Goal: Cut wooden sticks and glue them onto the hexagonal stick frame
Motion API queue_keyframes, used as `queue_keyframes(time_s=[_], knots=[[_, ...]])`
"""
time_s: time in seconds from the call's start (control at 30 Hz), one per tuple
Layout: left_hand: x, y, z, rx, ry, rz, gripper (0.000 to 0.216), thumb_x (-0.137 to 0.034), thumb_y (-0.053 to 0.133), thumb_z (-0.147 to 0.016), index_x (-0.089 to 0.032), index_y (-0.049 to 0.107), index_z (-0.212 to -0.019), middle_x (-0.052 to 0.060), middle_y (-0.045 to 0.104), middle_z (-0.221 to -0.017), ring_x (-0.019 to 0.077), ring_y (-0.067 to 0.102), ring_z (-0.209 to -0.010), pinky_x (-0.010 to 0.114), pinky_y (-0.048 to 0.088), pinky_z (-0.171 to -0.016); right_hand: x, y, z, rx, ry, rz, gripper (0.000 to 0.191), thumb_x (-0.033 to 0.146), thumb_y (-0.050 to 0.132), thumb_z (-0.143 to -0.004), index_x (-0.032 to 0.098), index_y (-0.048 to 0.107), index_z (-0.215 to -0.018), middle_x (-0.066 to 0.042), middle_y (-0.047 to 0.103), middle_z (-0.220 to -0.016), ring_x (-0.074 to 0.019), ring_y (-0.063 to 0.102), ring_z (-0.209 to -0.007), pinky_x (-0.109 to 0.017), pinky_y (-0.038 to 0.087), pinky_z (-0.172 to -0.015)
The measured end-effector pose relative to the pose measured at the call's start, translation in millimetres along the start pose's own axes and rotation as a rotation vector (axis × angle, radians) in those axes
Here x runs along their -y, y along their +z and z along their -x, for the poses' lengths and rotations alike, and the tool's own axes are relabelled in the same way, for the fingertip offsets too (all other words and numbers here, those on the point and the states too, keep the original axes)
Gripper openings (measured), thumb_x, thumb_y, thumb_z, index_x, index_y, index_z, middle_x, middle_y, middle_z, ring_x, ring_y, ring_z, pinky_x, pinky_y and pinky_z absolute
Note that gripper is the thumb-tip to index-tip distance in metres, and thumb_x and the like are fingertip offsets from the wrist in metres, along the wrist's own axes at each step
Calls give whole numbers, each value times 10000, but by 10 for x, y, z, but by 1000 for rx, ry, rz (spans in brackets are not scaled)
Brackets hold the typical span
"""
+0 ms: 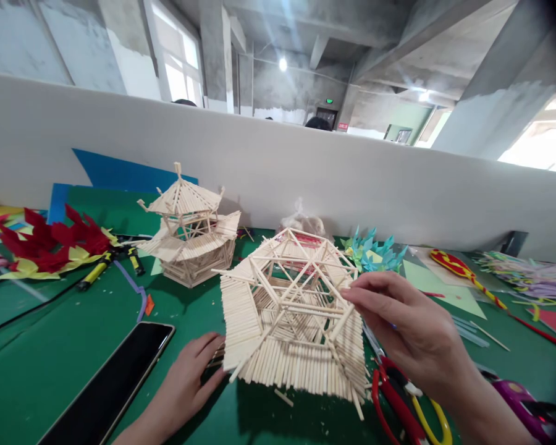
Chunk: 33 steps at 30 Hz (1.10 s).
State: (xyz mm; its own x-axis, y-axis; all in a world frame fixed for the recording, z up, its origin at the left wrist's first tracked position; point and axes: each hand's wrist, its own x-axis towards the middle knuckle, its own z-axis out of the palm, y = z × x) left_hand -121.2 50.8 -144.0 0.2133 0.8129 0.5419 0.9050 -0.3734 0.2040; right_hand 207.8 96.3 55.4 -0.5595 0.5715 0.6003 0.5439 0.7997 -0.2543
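Observation:
In the middle of the table stands a pavilion model (291,364) built of thin wooden sticks, with a sloping roof skirt and an open six-sided frame above it. My left hand (189,380) grips the model's lower left side with thumb and fingers, the fingertips partly hidden under the roof edge. At the frame's right corner, thumb and forefinger of my right hand (408,327) are closed in a pinch on a wooden stick (345,312). Whether that stick is joined to the frame I cannot tell. Behind, to the left, is a finished-looking two-tier stick pavilion (188,235).
A phone (115,383) lies at front left. Red-handled scissors (393,395), yellow-handled pliers (433,420) and a purple tool (521,402) lie at right. Red paper flowers (50,244), teal paper petals (375,250) and pipe cleaners (528,275) sit before a white partition (278,167).

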Motion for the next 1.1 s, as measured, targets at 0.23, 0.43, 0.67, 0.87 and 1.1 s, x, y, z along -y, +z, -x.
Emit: queue_keyframes(time_s=[0.23, 0.43, 0.67, 0.87, 1.1], knots=[[-157, -606, -163, -314, -95, -55, 202, -230, 527, -786, -218, 553, -986, 75, 566, -944, 229, 562, -868, 381, 452, -765, -48, 31, -100, -20, -47, 78, 330, 76, 496, -809, 260, 567, -1073, -26, 523, -1000, -113, 525, -781, -236, 426, -638], [-906, -1178, -672, -366, 94, 48, 320, -129, 568, -733, -177, 524, -1046, 71, 525, -966, 243, 502, -923, 422, 416, -782, 109, 77, -316, 21, -154, 277, 264, 114, 454, -819, 238, 607, -995, -42, 591, -878, -143, 503, -686, -258, 385, -565], [-1218, -1093, -1125, -350, 229, -40, 275, -205, 624, -719, -115, 565, -972, 64, 582, -849, 217, 483, -853, 392, 379, -737, 192, 149, -461, 136, -184, 265, 247, 136, 467, -839, 250, 580, -1026, -17, 579, -880, -140, 490, -731, -274, 368, -614], [-1159, -1051, -1127, -281, 240, 32, 210, -109, 554, -753, -138, 552, -960, 29, 606, -802, 168, 480, -810, 333, 384, -716, 175, 173, -507, 149, -172, 227, 263, 129, 443, -843, 251, 585, -1027, -20, 573, -952, -137, 501, -723, -277, 384, -593], [-1094, -1029, -1098, -202, 135, 164, 185, -125, 524, -782, -146, 527, -966, 21, 538, -786, 145, 493, -804, 294, 423, -724, -109, 144, -422, -134, 115, -193, 327, 76, 453, -812, 204, 565, -1091, -60, 519, -1068, -147, 509, -979, -278, 432, -826]])
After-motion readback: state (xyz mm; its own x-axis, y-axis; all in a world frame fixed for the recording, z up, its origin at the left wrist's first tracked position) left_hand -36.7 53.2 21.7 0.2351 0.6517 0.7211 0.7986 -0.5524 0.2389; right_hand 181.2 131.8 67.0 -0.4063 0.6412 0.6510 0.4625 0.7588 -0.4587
